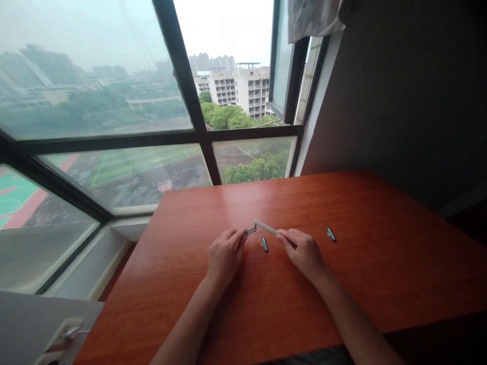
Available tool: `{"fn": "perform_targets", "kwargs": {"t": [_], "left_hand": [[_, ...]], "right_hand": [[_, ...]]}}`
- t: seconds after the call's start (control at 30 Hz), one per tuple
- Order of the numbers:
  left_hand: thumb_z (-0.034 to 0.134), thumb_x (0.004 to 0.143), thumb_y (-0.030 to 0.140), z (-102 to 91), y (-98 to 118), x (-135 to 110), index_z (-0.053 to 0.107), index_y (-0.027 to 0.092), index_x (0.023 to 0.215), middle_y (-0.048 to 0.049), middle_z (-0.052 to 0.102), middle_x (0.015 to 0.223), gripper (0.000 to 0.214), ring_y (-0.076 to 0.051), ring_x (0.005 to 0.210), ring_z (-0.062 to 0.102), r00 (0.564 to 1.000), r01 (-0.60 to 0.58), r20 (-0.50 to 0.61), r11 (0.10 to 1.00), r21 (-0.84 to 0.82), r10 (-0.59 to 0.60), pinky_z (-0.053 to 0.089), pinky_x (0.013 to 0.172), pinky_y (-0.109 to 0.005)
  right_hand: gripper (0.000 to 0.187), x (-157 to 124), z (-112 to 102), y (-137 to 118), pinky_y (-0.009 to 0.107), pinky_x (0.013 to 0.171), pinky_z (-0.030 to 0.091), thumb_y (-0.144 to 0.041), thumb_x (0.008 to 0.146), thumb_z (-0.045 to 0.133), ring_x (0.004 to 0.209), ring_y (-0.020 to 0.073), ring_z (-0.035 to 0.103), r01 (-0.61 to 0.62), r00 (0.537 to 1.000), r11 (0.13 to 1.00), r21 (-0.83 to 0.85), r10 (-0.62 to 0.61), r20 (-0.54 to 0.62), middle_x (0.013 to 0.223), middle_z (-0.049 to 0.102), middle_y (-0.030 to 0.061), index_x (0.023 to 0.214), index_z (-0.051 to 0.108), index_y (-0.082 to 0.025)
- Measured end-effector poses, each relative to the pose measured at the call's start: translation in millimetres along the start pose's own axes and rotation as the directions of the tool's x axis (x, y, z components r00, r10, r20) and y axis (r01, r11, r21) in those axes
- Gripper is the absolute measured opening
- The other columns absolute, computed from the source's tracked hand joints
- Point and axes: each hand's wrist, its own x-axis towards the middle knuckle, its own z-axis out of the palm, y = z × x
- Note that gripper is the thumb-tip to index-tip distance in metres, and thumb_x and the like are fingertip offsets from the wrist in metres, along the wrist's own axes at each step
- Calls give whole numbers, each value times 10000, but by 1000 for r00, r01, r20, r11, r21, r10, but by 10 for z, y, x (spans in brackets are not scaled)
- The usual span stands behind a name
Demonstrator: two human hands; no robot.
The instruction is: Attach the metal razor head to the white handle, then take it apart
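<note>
My left hand (225,253) pinches a small metal razor handle (251,231), its bent neck pointing to the right. In my right hand (302,251) is a slim white stick (266,227), held near its right end. The stick's far tip meets or nearly meets the razor handle's neck; contact is too small to tell. Between my hands, on the table, lies a green and black razor head (265,244). A second razor head (331,234) of the same look rests to the right of my right hand.
The reddish-brown wooden table (182,284) extends under both arms. Dark-framed windows (152,137) stand behind and to the left, with one pane open. A wall socket (66,332) with a plug sits at lower left. A grey cloth (314,20) hangs at the top.
</note>
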Motion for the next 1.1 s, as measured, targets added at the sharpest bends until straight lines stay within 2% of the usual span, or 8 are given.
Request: {"fn": "perform_targets", "kwargs": {"t": [0.13,0.3,0.5,0.67,0.87,1.1], "left_hand": [[478,930,289,-6,-4,-1,650,231,1071,-26,674,890,229,-146,699,576,1000,6,0,1000,-6,-6,379,620,-239],[480,927,277,-11,8,-3,653,230,1068,-33,672,884,228,-150,710,581,1000,-7,8,1000,-23,7,383,626,-239],[485,926,282,-8,5,-1,664,222,1048,-36,673,885,225,-149,710,590,999,31,10,999,-35,-31,393,625,-236],[486,927,287,-4,16,-1,658,229,1064,-33,672,899,228,-146,714,591,1000,5,16,999,-54,-4,399,631,-235],[482,928,281,-1,14,-6,661,234,1058,-34,666,888,227,-144,712,590,999,46,20,997,-62,-45,403,625,-233],[483,921,275,-5,31,-5,665,223,1072,-55,668,909,243,-149,717,587,999,26,28,990,-138,-22,416,636,-238]], "right_hand": [[225,3,6,11,242,651,438,-314,924,496,677,167,619,6,999,1000,18,-7,37,748,674,37,937,700,-221],[234,5,18,27,251,666,442,-313,924,492,696,176,623,-9,1000,1000,20,9,-12,764,679,49,929,703,-212],[225,10,13,2,244,652,444,-313,920,497,689,172,624,7,999,999,45,-9,43,758,680,37,911,705,-230],[246,9,19,8,257,677,451,-322,927,483,710,182,631,-25,1000,999,39,25,-6,779,687,52,932,704,-215],[261,10,14,2,256,649,456,-323,931,473,685,179,629,-4,1000,996,89,1,31,764,694,52,935,708,-210],[260,18,6,2,273,652,472,-313,924,478,716,196,653,-14,1000,993,121,15,-11,808,719,58,930,717,-212]]}}
